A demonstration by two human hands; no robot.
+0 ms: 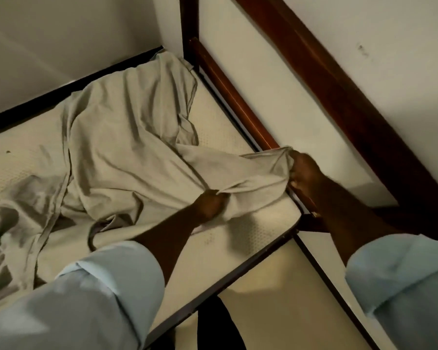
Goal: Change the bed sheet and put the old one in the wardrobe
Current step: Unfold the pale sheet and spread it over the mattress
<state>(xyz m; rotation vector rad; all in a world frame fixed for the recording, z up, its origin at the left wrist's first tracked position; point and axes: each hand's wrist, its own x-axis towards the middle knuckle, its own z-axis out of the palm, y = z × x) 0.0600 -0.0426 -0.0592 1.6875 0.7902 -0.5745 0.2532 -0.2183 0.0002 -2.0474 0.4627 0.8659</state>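
A crumpled grey-beige bed sheet (116, 137) lies loose across the cream mattress (225, 109), bunched in folds toward the left. My left hand (211, 202) grips a fold of the sheet near the mattress's near right corner. My right hand (302, 170) grips the sheet's edge at the mattress side, beside the wooden frame. The sheet is stretched between both hands. Both arms wear rolled-up pale blue sleeves.
A dark brown wooden bed frame rail (240, 102) runs along the mattress's right side, with a taller wooden post (189, 29) at the far corner. White walls (352, 36) stand close behind and to the right. Pale floor (276, 311) shows below the mattress corner.
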